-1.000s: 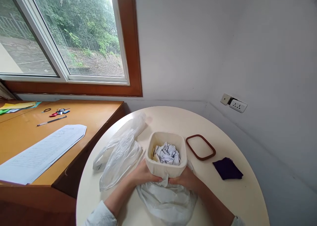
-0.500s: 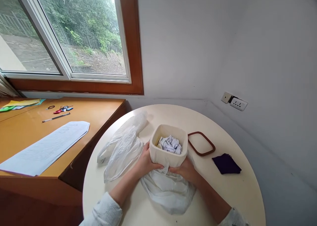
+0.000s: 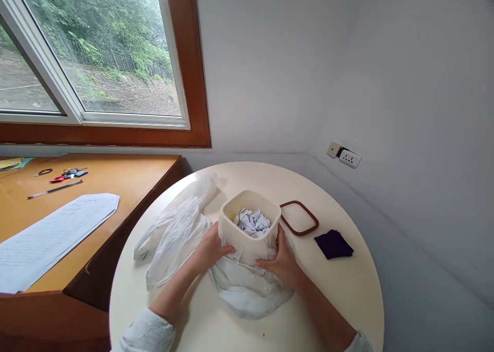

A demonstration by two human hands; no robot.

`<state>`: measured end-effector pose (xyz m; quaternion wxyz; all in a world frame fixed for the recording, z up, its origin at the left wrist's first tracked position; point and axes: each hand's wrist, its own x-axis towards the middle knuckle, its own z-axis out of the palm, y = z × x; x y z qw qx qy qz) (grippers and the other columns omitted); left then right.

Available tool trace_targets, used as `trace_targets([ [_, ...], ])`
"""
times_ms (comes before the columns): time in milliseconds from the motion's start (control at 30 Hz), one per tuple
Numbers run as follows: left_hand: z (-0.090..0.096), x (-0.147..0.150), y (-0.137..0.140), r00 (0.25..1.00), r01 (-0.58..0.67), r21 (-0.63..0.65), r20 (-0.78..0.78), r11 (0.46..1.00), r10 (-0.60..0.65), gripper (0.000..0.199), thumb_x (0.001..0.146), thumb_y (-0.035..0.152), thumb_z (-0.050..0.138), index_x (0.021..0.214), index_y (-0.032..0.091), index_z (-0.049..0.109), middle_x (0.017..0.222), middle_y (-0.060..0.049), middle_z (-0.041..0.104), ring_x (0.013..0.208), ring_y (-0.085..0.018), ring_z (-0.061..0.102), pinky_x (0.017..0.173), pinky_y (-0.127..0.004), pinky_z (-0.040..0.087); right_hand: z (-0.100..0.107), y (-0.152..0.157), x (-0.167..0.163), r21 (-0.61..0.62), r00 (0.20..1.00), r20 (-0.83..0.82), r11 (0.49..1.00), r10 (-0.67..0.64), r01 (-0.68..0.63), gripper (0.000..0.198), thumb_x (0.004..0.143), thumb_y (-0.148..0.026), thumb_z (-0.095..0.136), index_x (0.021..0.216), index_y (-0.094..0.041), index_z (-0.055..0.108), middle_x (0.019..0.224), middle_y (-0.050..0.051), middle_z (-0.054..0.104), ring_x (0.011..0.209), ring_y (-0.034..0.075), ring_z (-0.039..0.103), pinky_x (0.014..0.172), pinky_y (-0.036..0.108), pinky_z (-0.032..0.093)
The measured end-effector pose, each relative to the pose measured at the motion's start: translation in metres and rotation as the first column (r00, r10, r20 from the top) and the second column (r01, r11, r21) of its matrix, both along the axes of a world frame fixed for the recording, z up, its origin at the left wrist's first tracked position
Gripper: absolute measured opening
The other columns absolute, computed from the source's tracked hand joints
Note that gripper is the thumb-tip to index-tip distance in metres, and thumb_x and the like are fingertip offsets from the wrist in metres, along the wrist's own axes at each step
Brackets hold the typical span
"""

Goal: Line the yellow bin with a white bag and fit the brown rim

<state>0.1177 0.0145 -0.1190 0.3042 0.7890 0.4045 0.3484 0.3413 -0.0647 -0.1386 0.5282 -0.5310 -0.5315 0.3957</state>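
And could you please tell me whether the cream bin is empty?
Not empty: crumpled white paper lies inside the cream bin, seen through its open top. How deep the paper goes is hidden.

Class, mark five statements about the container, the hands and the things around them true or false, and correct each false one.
1. The left hand and right hand both hold the white container. True.
2. The brown frame sits around the white container's rim. False: it lies on the round table, to the container's right.
3. Crumpled paper is inside the white container. True.
4. The dark purple cloth lies left of the white container. False: it lies to the right.
5. The pen lies on the wooden desk. True.
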Motion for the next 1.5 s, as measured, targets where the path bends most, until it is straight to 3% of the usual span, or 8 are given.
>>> trace_targets([
  [133, 0.009, -0.004, -0.004, 0.999, 0.031, -0.008, -0.025, 0.999, -0.031, 0.049, 0.07, 0.024, 0.063, 0.117, 0.026, 0.049, 0.119, -0.007, 0.053, 0.113, -0.029, 0.047, 0.094, -0.043, 0.039, 0.002, -0.008, 0.017, -0.047, 0.996, 0.006, 0.995, 0.091, -0.091, 0.107, 0.05, -0.029, 0.08, 0.137, -0.03, 0.018, 0.129, 0.01, 0.044, 0.111, 0.025, 0.049, 0.091, 0.042, 0.041],
  [200, 0.013, -0.004, -0.005, 0.998, 0.062, 0.016, -0.019, 0.998, -0.062, 0.051, 0.073, 0.019, 0.057, 0.122, 0.026, 0.045, 0.125, -0.007, 0.048, 0.118, -0.027, 0.042, 0.099, -0.042, 0.035, 0.003, -0.009, 0.026, -0.034, 0.997, -0.019, 0.996, 0.076, -0.077, 0.087, 0.059, -0.033, 0.074, 0.133, -0.027, 0.028, 0.117, 0.009, 0.053, 0.1, 0.023, 0.056, 0.083, 0.039, 0.046],
  [333, 0.011, -0.005, -0.003, 0.994, 0.052, 0.078, 0.096, 0.996, -0.059, 0.064, 0.07, 0.007, 0.047, 0.13, 0.026, 0.035, 0.134, -0.006, 0.038, 0.125, -0.024, 0.034, 0.106, -0.043, 0.027, 0.002, 0.0, 0.045, 0.068, 0.968, 0.106, 0.973, -0.229, 0.222, 0.035, 0.081, -0.04, 0.048, 0.108, -0.019, 0.053, 0.087, 0.006, 0.062, 0.083, 0.02, 0.06, 0.075, 0.036, 0.047],
  [500, 0.004, -0.006, 0.001, 0.929, -0.081, 0.032, 0.365, 0.996, 0.063, 0.056, 0.072, 0.008, 0.045, 0.125, 0.023, 0.037, 0.126, -0.008, 0.044, 0.117, -0.02, 0.045, 0.105, -0.043, 0.03, -0.012, 0.021, 0.066, 0.325, 0.657, 0.617, 0.901, -0.433, 0.288, 0.033, 0.083, -0.03, 0.038, 0.106, -0.019, 0.058, 0.113, 0.01, 0.058, 0.107, 0.024, 0.05, 0.092, 0.043, 0.035],
  [567, 0.006, -0.006, -0.001, 0.906, -0.127, 0.044, 0.413, 0.991, 0.098, 0.048, 0.075, 0.011, 0.047, 0.121, 0.023, 0.041, 0.123, -0.007, 0.046, 0.116, -0.02, 0.046, 0.104, -0.041, 0.031, -0.02, 0.028, 0.07, 0.294, 0.524, 0.751, 0.914, -0.401, 0.278, 0.037, 0.082, -0.029, 0.04, 0.113, -0.018, 0.056, 0.117, 0.011, 0.056, 0.11, 0.026, 0.048, 0.094, 0.046, 0.03],
  [667, 0.01, -0.006, -0.005, 0.911, -0.147, 0.069, 0.398, 0.987, 0.108, 0.04, 0.08, 0.018, 0.048, 0.119, 0.022, 0.043, 0.12, -0.008, 0.048, 0.115, -0.02, 0.046, 0.102, -0.04, 0.034, -0.028, 0.033, 0.072, 0.215, 0.459, 0.831, 0.942, -0.315, 0.257, 0.035, 0.082, -0.028, 0.042, 0.111, -0.018, 0.058, 0.112, 0.011, 0.058, 0.105, 0.027, 0.051, 0.092, 0.045, 0.031],
  [933, 0.012, -0.004, -0.01, 0.936, -0.144, 0.101, 0.337, 0.984, 0.103, 0.037, 0.084, 0.027, 0.048, 0.12, 0.024, 0.043, 0.119, -0.008, 0.048, 0.114, -0.021, 0.047, 0.1, -0.04, 0.035, -0.02, 0.031, 0.071, 0.233, 0.475, 0.817, 0.941, -0.326, 0.246, 0.02, 0.081, -0.024, 0.043, 0.082, -0.019, 0.063, 0.086, 0.005, 0.064, 0.086, 0.021, 0.057, 0.088, 0.041, 0.031],
  [1500, 0.005, -0.004, -0.003, 0.922, -0.25, 0.051, 0.318, 0.967, 0.222, 0.017, 0.083, 0.024, 0.046, 0.098, 0.02, 0.053, 0.098, -0.005, 0.053, 0.089, -0.016, 0.056, 0.085, -0.035, 0.046, -0.01, 0.027, 0.07, 0.369, 0.698, 0.491, 0.85, -0.522, 0.377, 0.023, 0.085, -0.034, 0.041, 0.09, -0.017, 0.055, 0.088, 0.009, 0.061, 0.082, 0.021, 0.056, 0.074, 0.037, 0.045],
])
